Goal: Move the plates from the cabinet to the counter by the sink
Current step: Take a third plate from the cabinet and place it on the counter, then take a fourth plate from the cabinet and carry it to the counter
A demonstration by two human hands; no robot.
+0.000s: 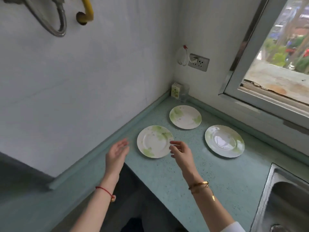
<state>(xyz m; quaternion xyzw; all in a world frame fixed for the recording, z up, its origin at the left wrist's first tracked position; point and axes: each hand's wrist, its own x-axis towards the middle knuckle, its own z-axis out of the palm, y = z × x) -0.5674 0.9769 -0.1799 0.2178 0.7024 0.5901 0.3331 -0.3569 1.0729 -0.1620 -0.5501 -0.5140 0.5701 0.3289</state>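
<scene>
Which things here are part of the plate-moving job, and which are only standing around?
Job: near plate, far plate, right plate, counter, sink, left hand, right hand, both open.

Not job: small carton, glass, wall socket, window.

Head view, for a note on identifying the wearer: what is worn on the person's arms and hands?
Both forearms are bare. The left hand has no rings visible; its wrist carries a thin red string bracelet with a small bead. The right hand's wrist carries a gold bangle and a thin gold chain with a pendant. A white sleeve edge shows near the right elbow.
</scene>
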